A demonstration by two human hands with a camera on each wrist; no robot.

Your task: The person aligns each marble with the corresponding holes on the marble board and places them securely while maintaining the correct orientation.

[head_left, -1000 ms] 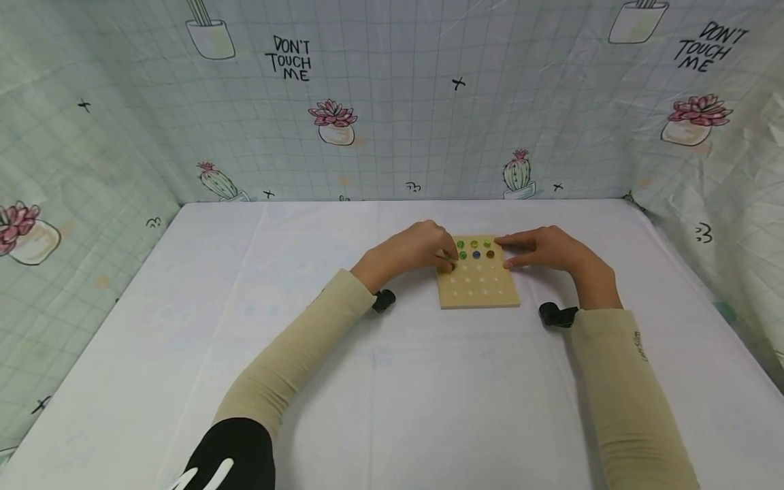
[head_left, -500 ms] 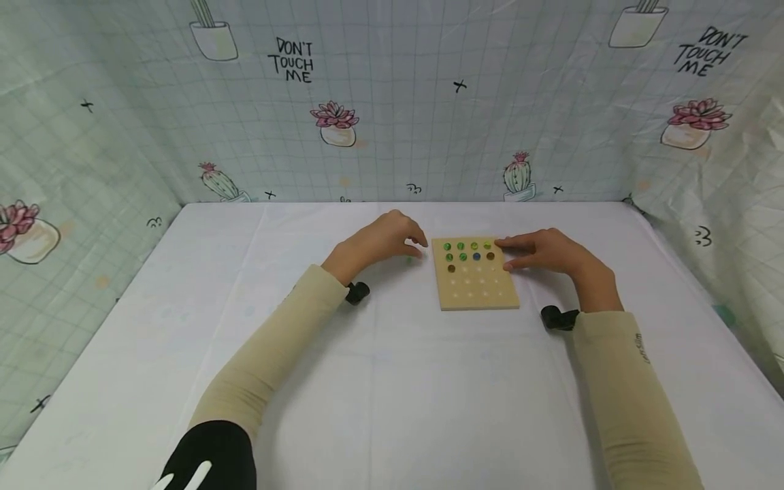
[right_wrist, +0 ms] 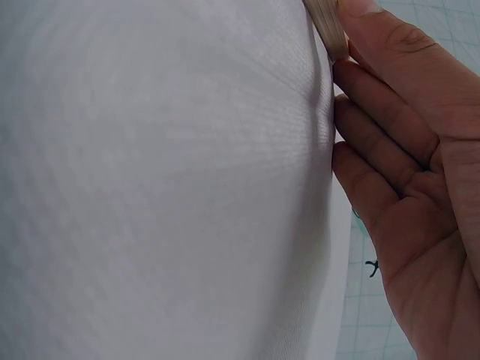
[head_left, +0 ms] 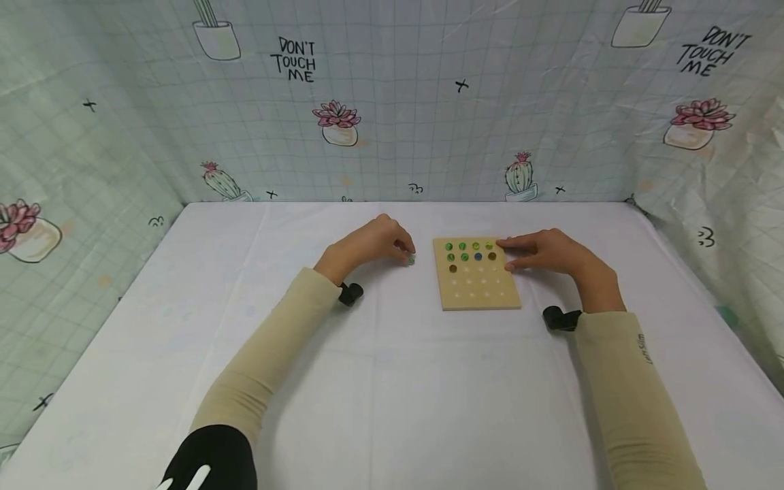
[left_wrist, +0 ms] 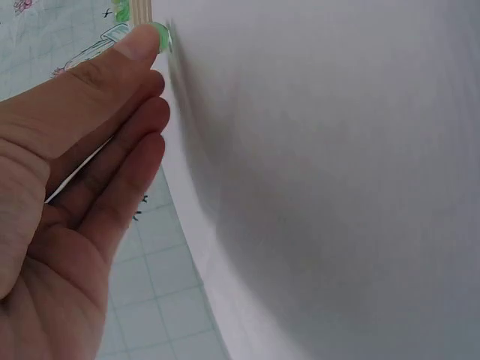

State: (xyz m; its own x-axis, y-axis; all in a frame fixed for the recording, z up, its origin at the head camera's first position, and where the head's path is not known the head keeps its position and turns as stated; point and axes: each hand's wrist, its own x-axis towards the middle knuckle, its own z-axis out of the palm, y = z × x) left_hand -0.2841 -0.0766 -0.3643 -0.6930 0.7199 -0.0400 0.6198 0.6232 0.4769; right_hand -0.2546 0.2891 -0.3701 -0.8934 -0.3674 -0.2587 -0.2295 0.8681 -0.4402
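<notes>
Left of the board, my left hand [head_left: 375, 241] pinches a green glass marble [head_left: 411, 259] low over the white table. The left wrist view shows the green marble [left_wrist: 163, 36] at the thumb tip. A square wooden board [head_left: 480, 303] with rows of small hollows lies flat. Green marbles and one blue marble [head_left: 478, 256] sit in its two far rows, with a brown marble [head_left: 492, 256] at the right end. Another brown marble [head_left: 452, 269] begins the third row. My right hand [head_left: 554, 252] touches the board's right edge with thumb and fingers extended.
A white cloth covers the table [head_left: 392, 395]. Behind it hangs a printed sheet [head_left: 392, 102] with plant drawings, and the same print stands along both sides. Black wrist cameras [head_left: 351, 294] are strapped below both hands.
My left hand has left the board, leaving a brown marble in the third row. It has moved left and closed its fingertips on a green marble. My right hand stays at the board's edge.
</notes>
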